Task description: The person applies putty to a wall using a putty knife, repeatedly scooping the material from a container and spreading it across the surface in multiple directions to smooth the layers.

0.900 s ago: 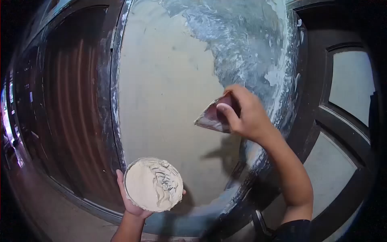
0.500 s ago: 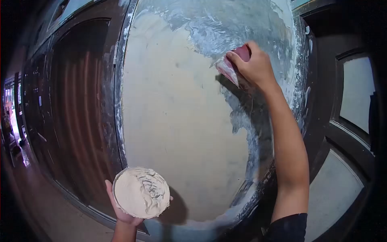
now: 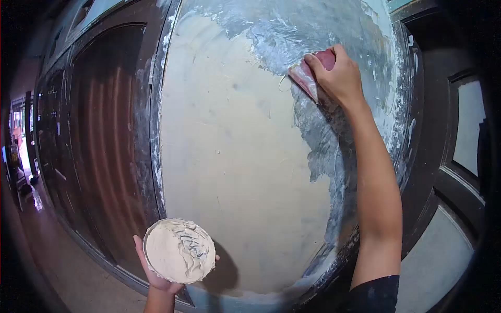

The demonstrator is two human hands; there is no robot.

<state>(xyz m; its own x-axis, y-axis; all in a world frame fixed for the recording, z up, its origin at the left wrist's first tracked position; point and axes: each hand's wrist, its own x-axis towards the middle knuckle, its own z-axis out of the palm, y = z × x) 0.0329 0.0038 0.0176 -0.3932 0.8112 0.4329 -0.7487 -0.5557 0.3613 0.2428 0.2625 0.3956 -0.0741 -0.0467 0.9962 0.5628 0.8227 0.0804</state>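
My right hand (image 3: 342, 75) is closed round a reddish flat putty spreader (image 3: 308, 78), whose whitish, smeared blade lies against the wall panel at the upper right. Cream putty (image 3: 235, 156) covers much of the panel, with a ragged edge beside the spreader. Bluish-grey patchy wall surface (image 3: 329, 135) shows above and to the right of that edge. Low at the left, my left hand (image 3: 162, 279) holds up a round container of putty (image 3: 169, 253) from beneath. The putty in it is smooth on one side and ridged on the other.
A dark wooden door with a reddish-brown panel (image 3: 104, 115) stands left of the wall, its hinge (image 3: 152, 69) by the frame. On the right is dark framing with pale panels (image 3: 467, 128). The floor (image 3: 88, 271) shows at lower left.
My right hand and the spreader have shifted slightly right and up in view. The spreader's blade shows less putty than before. My left hand still holds the container, slightly further left.
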